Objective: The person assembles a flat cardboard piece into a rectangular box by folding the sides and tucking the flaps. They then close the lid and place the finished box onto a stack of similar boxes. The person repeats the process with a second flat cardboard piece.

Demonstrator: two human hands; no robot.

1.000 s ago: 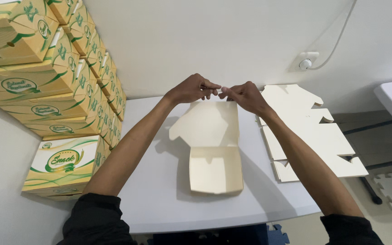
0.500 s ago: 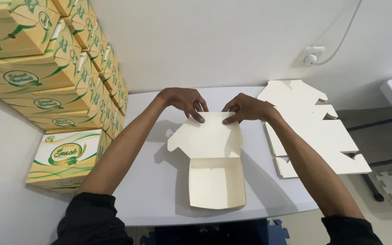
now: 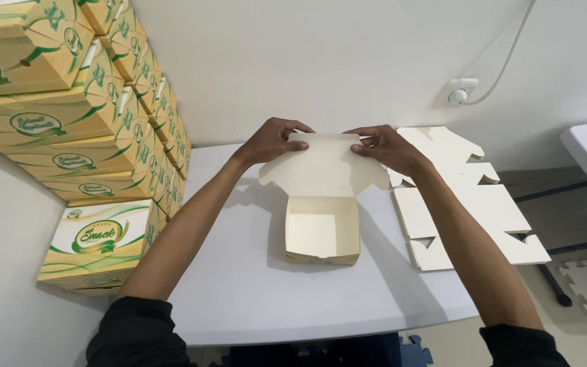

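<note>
Soft, even light is filling the scene, brightest on the round-edged white table (image 3: 239,285). Both forearms are casting faint grey shadows onto that table, and the open cream cardboard box (image 3: 322,228) is throwing a short soft shadow just in front of itself. No glare is showing. The wide lens is bending the stacked yellow-and-green printed cartons (image 3: 69,122) left of the table. Focus is holding sharp throughout.
</note>
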